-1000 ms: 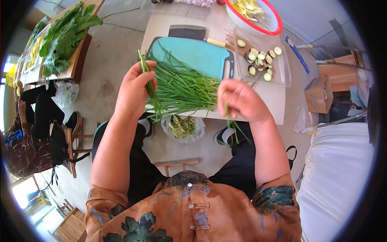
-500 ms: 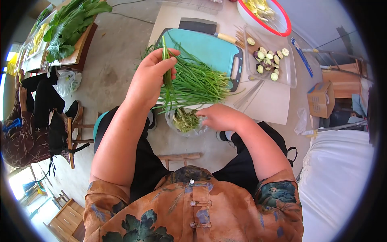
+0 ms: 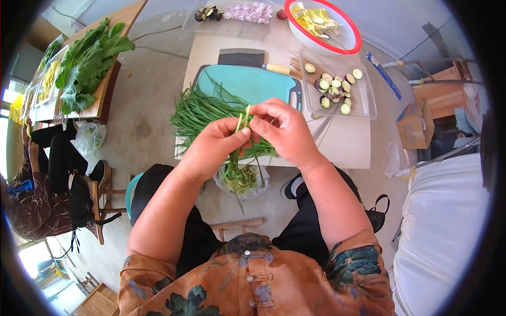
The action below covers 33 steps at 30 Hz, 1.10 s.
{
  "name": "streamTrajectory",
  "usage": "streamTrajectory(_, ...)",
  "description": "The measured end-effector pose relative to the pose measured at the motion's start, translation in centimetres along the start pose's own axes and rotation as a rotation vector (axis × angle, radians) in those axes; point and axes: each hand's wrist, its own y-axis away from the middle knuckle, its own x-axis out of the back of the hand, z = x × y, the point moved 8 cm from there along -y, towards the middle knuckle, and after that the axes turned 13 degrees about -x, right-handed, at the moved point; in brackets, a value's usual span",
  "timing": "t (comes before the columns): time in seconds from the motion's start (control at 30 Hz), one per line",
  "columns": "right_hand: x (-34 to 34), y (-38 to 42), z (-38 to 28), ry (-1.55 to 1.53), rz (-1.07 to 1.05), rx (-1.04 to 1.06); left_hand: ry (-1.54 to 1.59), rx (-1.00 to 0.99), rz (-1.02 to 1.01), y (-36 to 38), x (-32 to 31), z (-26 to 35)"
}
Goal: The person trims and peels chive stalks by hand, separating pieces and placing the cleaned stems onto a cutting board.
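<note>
My left hand (image 3: 211, 150) is closed round a small bunch of garlic chives (image 3: 232, 167), pale stem ends up and green leaves hanging down. Right beside it, my right hand (image 3: 287, 134) pinches at those stem ends with thumb and fingers. Behind both hands a large heap of garlic chives (image 3: 197, 113) lies across the table (image 3: 348, 145) and the near side of a turquoise cutting board (image 3: 253, 79). Below my hands, a clear plastic bag (image 3: 259, 185) holds greenish-brown trimmings (image 3: 240, 180).
A cleaver (image 3: 242, 57) lies behind the board. At right stand a tray (image 3: 363, 108) of eggplant pieces and a red-rimmed bowl (image 3: 358, 45) of yellow leaves. Another tray (image 3: 192, 23) sits at the back. Leafy greens (image 3: 87, 68) lie on the left table; a seated person (image 3: 39, 195) is nearby.
My right hand has risen from the bag of trimmings to the stem ends. My left hand has come lower with the chives, and the view has tilted up slightly.
</note>
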Motion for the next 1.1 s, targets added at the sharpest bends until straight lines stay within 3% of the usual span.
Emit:
streamTrajectory(0.1,-0.4,-0.2,0.9,-0.187,-0.070,-0.170,-0.121,0.057,-0.069,0.1,-0.9,-0.3)
streamTrajectory(0.17,-0.1,-0.2,0.8,-0.239,-0.060,-0.167,-0.077,0.030,-0.097,-0.1,-1.3,-0.1)
streamTrajectory(0.27,0.6,-0.3,1.3,-0.411,-0.023,-0.188,0.039,-0.021,-0.031,-0.3,-1.5,0.3)
streamTrajectory(0.33,1.3,-0.3,1.3,-0.435,-0.024,-0.180,0.020,0.044,0.189,0.0,-0.3,0.1)
streamTrajectory(0.57,1.9,-0.1,1.0,-0.508,0.019,-0.156,-0.262,-0.147,0.252,-0.2,1.3,1.8)
streamTrajectory(0.73,1.4,-0.4,2.0,-0.395,0.028,-0.144,-0.273,-0.056,0.147,-0.1,0.5,0.7)
streamTrajectory(0.87,0.5,-0.4,1.9,-0.340,-0.003,-0.158,-0.388,-0.092,0.088,-0.4,0.0,0.8)
streamTrajectory(0.97,0.2,-0.3,1.5,-0.280,-0.014,-0.122,-0.148,-0.021,0.124,-0.3,0.2,0.5)
streamTrajectory(1.1,0.4,0.0,1.3,-0.171,0.002,-0.119,-0.134,-0.051,0.136,-0.2,0.3,0.8)
